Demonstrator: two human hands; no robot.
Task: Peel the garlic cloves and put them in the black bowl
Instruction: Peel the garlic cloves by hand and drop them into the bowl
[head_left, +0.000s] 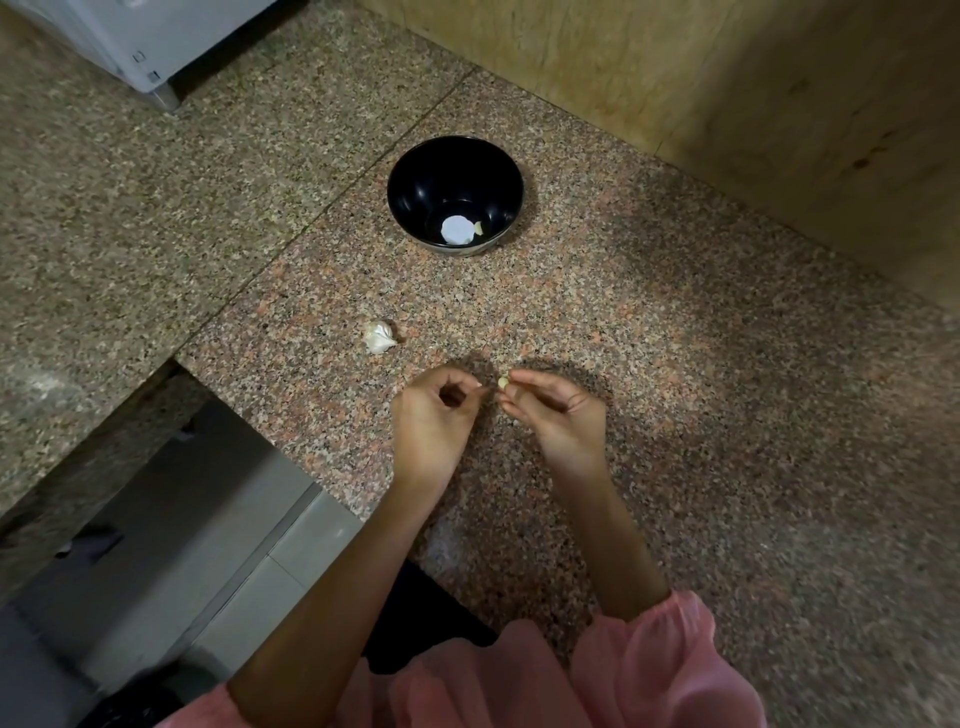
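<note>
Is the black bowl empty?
Not empty: the black bowl holds one small pale clove at its bottom, beside a white patch.

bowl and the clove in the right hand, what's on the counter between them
Head view: only bare counter lies between bowl and the clove the right hand pinches; the garlic piece sits off to the left.

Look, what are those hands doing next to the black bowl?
A person is peeling garlic at a speckled granite counter. The right hand pinches a small pale garlic clove in its fingers. The left hand is curled in a pinch right beside it; whether it holds any skin is too small to tell. One peeled yellowish clove already lies in the round black bowl farther back. A white papery garlic chunk sits on the counter, left of the hands.
</note>
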